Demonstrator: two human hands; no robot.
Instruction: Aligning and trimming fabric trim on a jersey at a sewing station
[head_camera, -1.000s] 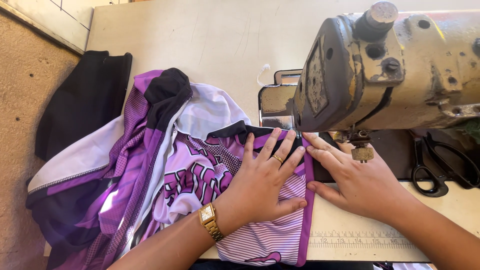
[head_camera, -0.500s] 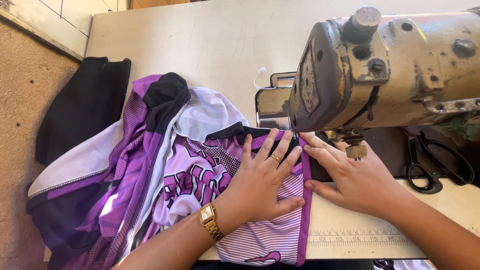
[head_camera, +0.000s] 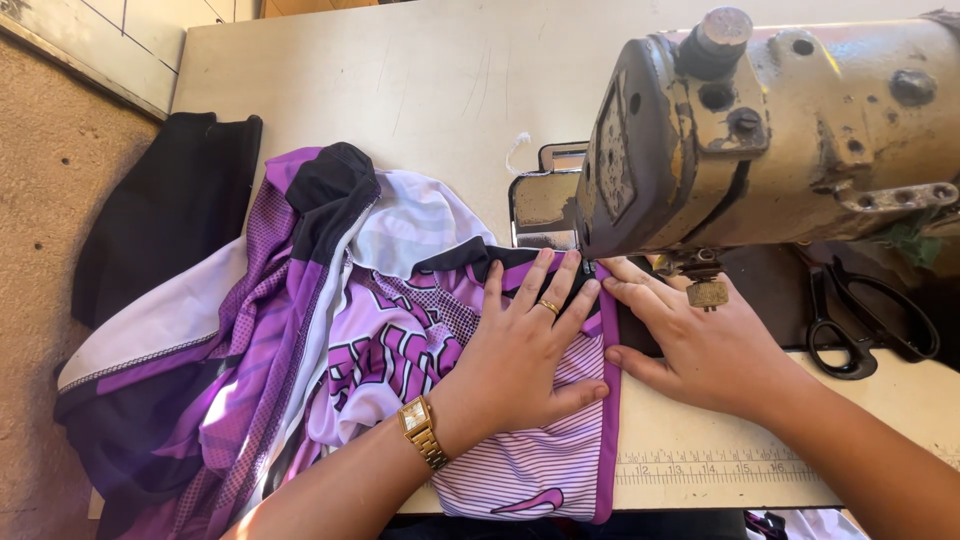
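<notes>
Ruler strip (head_camera: 720, 468) runs along the near edge of the desk (head_camera: 400, 80), partly under the right forearm. Gold wristwatch (head_camera: 423, 433) on the left wrist. Left hand (head_camera: 525, 350) lies flat, palm down, fingers spread wide, pressing on the purple-and-white striped jersey (head_camera: 400, 350); nothing gripped, just holding the cloth down. Gold ring (head_camera: 548, 306) on one finger of that hand. Right hand (head_camera: 710, 345) also flat and open, palm down, just right of the jersey's purple edge band (head_camera: 610, 420), fingertips pointing left toward the needle area and touching the fabric edge; thumb out toward the near side. The two hands sit close together, the purple band between them.

Jersey is on the desk, front part under the left hand and running up beneath the head of the sewing machine (head_camera: 780, 130); the rest is bunched to the left and hangs off the left desk edge. Needle itself hidden by the machine head. Metal plate (head_camera: 542, 205) shows just left of the machine head.

Black scissors (head_camera: 865, 325) lie right of the right hand, under the machine arm. Dark cloth (head_camera: 170, 220) hangs over the far left desk edge. Small white thread scrap (head_camera: 516, 152) beyond the plate.
</notes>
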